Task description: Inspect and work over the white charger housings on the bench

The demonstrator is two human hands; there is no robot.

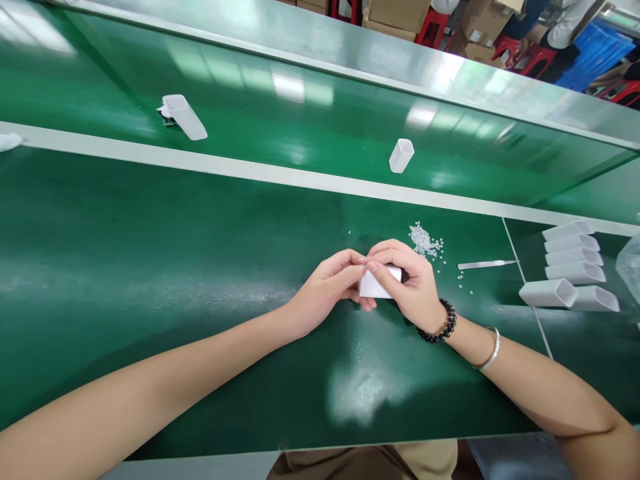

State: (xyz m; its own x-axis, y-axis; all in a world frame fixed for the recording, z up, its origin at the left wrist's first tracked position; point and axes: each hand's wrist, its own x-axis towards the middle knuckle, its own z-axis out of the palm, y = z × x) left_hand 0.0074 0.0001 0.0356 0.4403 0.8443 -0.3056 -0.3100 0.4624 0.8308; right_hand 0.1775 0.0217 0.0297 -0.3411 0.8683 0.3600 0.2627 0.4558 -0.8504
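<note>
Between my two hands is a white plastic sleeve point(376, 285), held low over the green table. My left hand point(334, 283) grips its left end, with the fingers curled round it. From the right, my right hand point(407, 280) wraps over the top, thumb lying along the white face. Fingers cover much of the sleeve, so its ends are hidden. Just beyond my right hand lies a small pile of clear plastic bits point(424, 240), a few of them scattered. Tweezers point(487, 265) rest on the table to the right of the pile.
Several more white sleeves point(547, 293) lie at the right, near a clear plastic bag point(629, 260). On the far green belt point(300, 147) stands one white sleeve point(401, 156); another sleeve point(187, 119) leans there at the left with small parts. Boxes point(397, 15) and red stools point(431, 28) are behind.
</note>
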